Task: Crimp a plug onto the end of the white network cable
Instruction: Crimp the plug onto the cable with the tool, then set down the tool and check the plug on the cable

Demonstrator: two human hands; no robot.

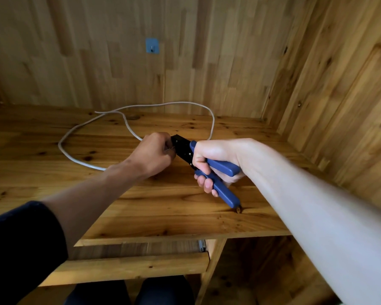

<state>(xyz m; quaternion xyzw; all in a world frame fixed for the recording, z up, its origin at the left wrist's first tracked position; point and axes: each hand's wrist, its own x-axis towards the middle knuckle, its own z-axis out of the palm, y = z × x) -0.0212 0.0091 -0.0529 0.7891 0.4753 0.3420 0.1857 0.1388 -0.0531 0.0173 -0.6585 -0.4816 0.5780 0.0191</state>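
Hands meet at the crimping tool (183,148) at the bench (141,205).
The right hand (216,159) grips its blue handles; the left hand (154,154), fingers curled, pinches the white network cable (75,159) end at the black head, plug hidden.

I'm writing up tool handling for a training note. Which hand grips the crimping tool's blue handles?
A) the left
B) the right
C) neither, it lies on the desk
B: the right hand curls its fingers round the blue handles of the crimping tool; the left hand holds the white cable at the black head.
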